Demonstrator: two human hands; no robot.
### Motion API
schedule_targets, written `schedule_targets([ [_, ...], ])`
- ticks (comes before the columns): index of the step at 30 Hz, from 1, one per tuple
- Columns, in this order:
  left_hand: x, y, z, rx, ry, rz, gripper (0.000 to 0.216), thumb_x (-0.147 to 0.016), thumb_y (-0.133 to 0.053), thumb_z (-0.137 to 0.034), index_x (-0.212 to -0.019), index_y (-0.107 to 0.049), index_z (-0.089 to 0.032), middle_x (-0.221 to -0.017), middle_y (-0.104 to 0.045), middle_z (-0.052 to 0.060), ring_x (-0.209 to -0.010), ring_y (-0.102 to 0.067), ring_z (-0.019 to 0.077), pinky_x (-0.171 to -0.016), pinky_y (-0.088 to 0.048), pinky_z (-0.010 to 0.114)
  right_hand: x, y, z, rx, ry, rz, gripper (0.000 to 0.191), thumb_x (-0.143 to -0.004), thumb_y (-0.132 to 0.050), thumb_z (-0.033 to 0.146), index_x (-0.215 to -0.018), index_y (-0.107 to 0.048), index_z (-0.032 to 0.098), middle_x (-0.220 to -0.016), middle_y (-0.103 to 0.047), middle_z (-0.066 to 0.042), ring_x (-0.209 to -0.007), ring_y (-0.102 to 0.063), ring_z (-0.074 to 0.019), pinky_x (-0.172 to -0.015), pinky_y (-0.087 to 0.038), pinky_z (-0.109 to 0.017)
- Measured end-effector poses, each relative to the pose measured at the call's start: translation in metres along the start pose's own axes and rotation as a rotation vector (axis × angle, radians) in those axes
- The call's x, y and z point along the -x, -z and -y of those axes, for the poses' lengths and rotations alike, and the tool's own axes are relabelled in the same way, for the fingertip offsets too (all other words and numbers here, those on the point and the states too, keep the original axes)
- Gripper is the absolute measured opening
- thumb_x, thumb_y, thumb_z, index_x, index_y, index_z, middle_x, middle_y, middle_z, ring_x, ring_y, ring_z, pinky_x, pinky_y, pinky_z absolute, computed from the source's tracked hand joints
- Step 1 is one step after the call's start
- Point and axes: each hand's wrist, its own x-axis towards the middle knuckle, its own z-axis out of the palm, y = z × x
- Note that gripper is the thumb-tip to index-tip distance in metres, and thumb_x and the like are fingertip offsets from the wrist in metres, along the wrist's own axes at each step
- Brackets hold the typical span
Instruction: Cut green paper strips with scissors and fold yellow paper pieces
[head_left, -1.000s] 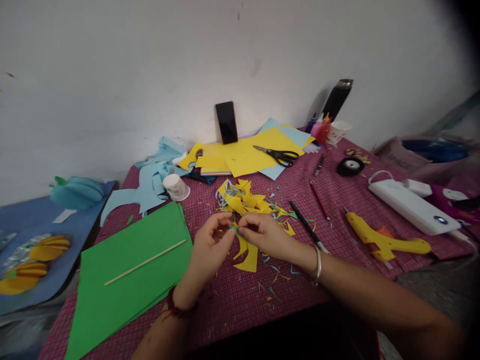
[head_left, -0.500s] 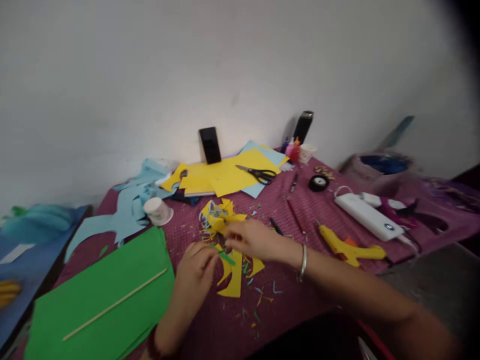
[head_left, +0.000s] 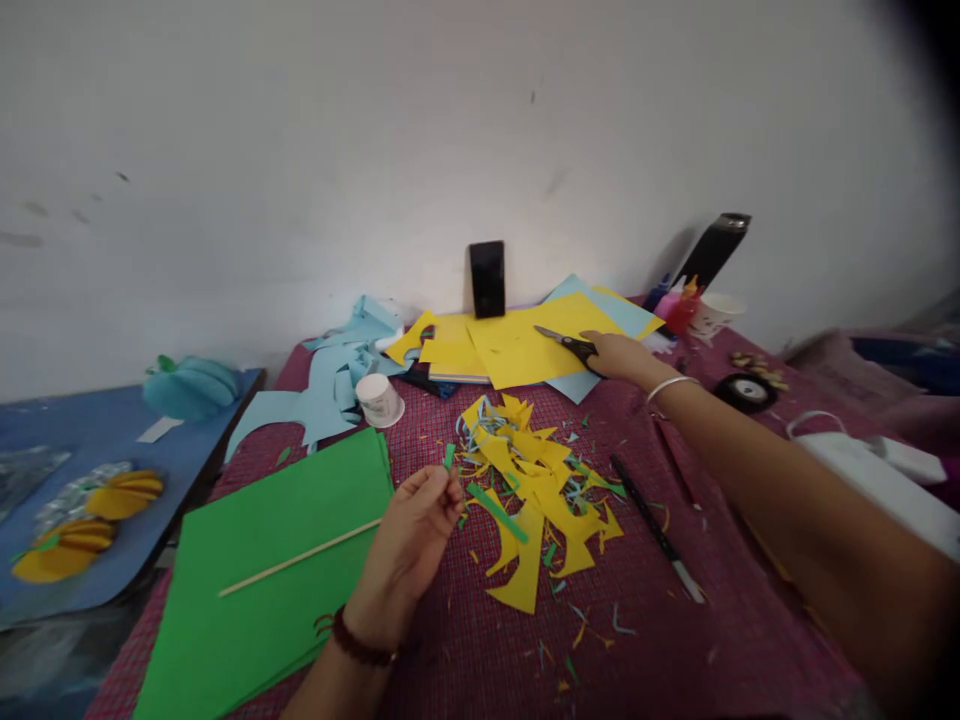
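Observation:
My left hand (head_left: 420,525) is closed in a pinch on a small green paper strip (head_left: 449,456), whose end sticks up above the fingertips. Far across the table, my right hand (head_left: 619,357) has its fingers round the handles of black scissors (head_left: 570,344). The blades lie over yellow paper sheets (head_left: 517,345), pointing left. Between the hands spreads a heap of yellow paper scraps (head_left: 544,490) with thin blue and green bits. Another green strip (head_left: 499,512) lies on that heap, just right of my left hand.
Green sheets (head_left: 262,540) carry a thin wooden stick (head_left: 300,558) at left. A paper cup (head_left: 380,400) stands behind them. A phone (head_left: 487,280) leans on the wall. At right are a black pen (head_left: 656,525), black tape (head_left: 746,392), paint bottles (head_left: 682,310) and a dark flask (head_left: 712,250).
My right hand has left the scraps and reached away to the scissors. My left hand has lifted slightly with the green strip. The view has swung left.

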Motion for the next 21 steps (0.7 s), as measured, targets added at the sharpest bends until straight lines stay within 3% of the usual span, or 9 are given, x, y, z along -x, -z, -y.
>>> schedule_targets([
  [5,0.001,0.003,0.002,0.055,-0.036,0.033,0.025,-0.062,-0.086,-0.023,-0.065,-0.064,-0.012,-0.065,-0.062,-0.001,-0.059,-0.056,0.0061,-0.057,-0.048,0.016,0.002,0.001,-0.003,0.064,-0.029,0.019,0.05,-0.085,-0.055,0.027,-0.133,-0.051,0.014,-0.114,-0.066,-0.021,-0.099,-0.064,-0.0325,-0.078,-0.046,-0.038],
  [10,-0.003,0.006,0.001,0.08,-0.029,0.09,0.02,-0.071,-0.08,-0.023,-0.07,-0.062,-0.014,-0.067,-0.058,-0.002,-0.061,-0.055,0.0065,-0.056,-0.048,0.017,0.012,0.009,-0.001,0.049,-0.09,-0.053,0.045,-0.083,-0.057,0.031,-0.122,-0.057,0.009,-0.106,-0.067,-0.024,-0.095,-0.065,-0.0337,-0.076,-0.046,-0.039],
  [13,-0.005,0.007,-0.001,0.102,0.008,0.111,0.018,-0.074,-0.076,-0.022,-0.071,-0.06,-0.014,-0.067,-0.056,-0.003,-0.06,-0.054,0.0069,-0.055,-0.047,0.017,0.033,0.021,0.002,-0.001,-0.129,-0.123,0.048,-0.087,-0.053,0.036,-0.128,-0.053,0.011,-0.104,-0.068,-0.022,-0.093,-0.065,-0.0326,-0.075,-0.045,-0.039],
  [14,-0.005,0.008,-0.001,0.106,0.021,0.119,0.017,-0.075,-0.075,-0.022,-0.072,-0.06,-0.015,-0.067,-0.055,-0.002,-0.06,-0.054,0.0071,-0.055,-0.047,0.018,0.046,0.024,0.005,-0.069,-0.116,-0.142,0.051,-0.088,-0.052,0.036,-0.133,-0.049,0.012,-0.104,-0.068,-0.02,-0.092,-0.065,-0.0309,-0.073,-0.046,-0.038],
  [16,-0.005,0.007,0.0,0.113,0.037,0.128,0.014,-0.077,-0.073,-0.021,-0.073,-0.06,-0.014,-0.068,-0.055,-0.002,-0.061,-0.054,0.0074,-0.056,-0.048,0.018,0.082,0.029,0.014,-0.431,-0.005,-0.162,0.059,-0.086,-0.056,0.032,-0.14,-0.04,0.016,-0.1,-0.069,-0.015,-0.084,-0.065,-0.0254,-0.069,-0.046,-0.034],
  [18,-0.004,0.006,0.001,0.107,0.05,0.14,0.013,-0.079,-0.071,-0.021,-0.074,-0.061,-0.014,-0.069,-0.056,-0.002,-0.061,-0.054,0.0076,-0.056,-0.048,0.019,0.131,0.031,0.028,-0.87,0.179,-0.006,0.069,-0.085,-0.059,0.033,-0.146,-0.03,0.02,-0.098,-0.069,-0.011,-0.08,-0.063,-0.022,-0.067,-0.046,-0.032],
  [21,-0.001,0.005,0.003,0.083,0.05,0.176,0.013,-0.08,-0.07,-0.021,-0.075,-0.062,-0.013,-0.067,-0.053,-0.002,-0.06,-0.052,0.0066,-0.056,-0.046,0.017,0.207,0.028,0.052,-1.26,0.374,0.309,0.08,-0.082,-0.067,0.035,-0.15,-0.025,0.024,-0.113,-0.063,-0.013,-0.103,-0.06,-0.0244,-0.079,-0.048,-0.035],
])
